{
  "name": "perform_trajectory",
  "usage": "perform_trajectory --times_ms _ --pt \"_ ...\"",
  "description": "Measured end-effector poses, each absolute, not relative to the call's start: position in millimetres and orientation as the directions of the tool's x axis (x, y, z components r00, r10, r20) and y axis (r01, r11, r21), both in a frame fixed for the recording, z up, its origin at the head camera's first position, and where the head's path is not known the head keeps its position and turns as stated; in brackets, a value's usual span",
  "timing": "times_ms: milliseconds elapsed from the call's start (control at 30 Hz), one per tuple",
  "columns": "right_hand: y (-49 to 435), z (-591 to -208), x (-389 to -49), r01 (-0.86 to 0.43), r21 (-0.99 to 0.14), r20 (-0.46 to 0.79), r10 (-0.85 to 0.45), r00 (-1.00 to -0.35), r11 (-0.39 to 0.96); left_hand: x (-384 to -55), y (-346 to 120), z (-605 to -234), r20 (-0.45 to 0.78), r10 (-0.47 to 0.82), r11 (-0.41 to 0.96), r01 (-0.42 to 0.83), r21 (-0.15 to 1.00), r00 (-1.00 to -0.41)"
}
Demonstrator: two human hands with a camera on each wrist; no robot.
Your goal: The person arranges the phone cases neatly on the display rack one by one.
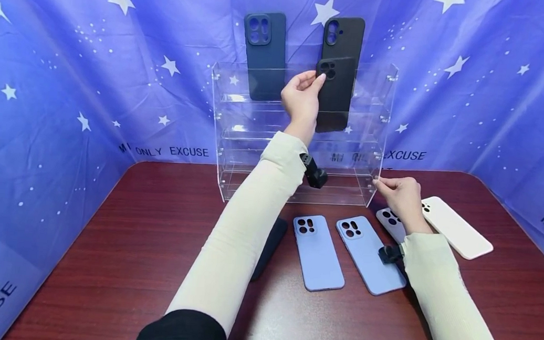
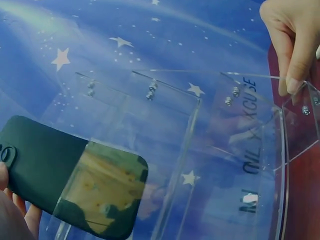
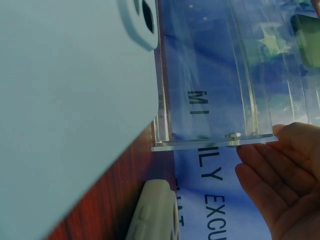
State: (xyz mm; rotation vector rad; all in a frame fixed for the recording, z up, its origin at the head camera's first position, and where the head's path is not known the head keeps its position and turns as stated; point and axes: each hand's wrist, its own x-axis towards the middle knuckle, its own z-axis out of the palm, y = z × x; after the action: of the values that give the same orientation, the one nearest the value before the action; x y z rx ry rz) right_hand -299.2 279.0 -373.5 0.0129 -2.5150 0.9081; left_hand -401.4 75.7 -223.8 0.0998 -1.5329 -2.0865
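A clear acrylic tiered rack [image 1: 221,172] stands at the back of the table. At its upper right, my left hand [image 1: 302,96] pinches the left edge of a black phone case [image 1: 335,98], near the camera cutouts. In the left wrist view, the lower half of this black case [image 2: 50,157] shows through a clear panel. Behind it rises another black phone case [image 1: 352,38], partly covered. A dark blue phone case [image 1: 266,59] leans in the top tier at the left. Low on the rack's right side panel, my right hand [image 1: 400,197] pinches the edge between thumb and fingers.
Two light blue phone cases [image 1: 320,257] lie in front of the rack. A grey case [image 1: 389,223], partly hidden by my right hand, and a white case [image 1: 459,228] lie at the right. My left forearm partly covers a dark case [image 1: 270,249]. Starry blue curtains [image 1: 70,71] surround the table.
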Motion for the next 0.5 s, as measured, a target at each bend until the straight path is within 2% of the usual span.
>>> perform_trajectory --times_ms 167,333,400,500 --pt "279 -375 -301 -0.155 -0.606 0.42 0.148 -0.895 0.78 -399 78 -224 0.209 -0.407 -0.072 0.26 0.963 -0.889" --pt "279 -375 -301 -0.154 -0.605 0.417 0.146 -0.897 0.781 -399 75 -219 0.124 -0.358 -0.052 0.152 0.987 -0.926" --pt "279 -375 -301 -0.158 -0.604 0.421 0.145 -0.895 0.781 -399 72 -216 0.113 -0.351 0.017 0.114 0.993 -0.929" --pt "280 -375 -301 -0.163 -0.602 0.429 0.145 -0.892 0.782 -399 69 -214 0.154 -0.339 0.198 0.089 0.976 -0.928"
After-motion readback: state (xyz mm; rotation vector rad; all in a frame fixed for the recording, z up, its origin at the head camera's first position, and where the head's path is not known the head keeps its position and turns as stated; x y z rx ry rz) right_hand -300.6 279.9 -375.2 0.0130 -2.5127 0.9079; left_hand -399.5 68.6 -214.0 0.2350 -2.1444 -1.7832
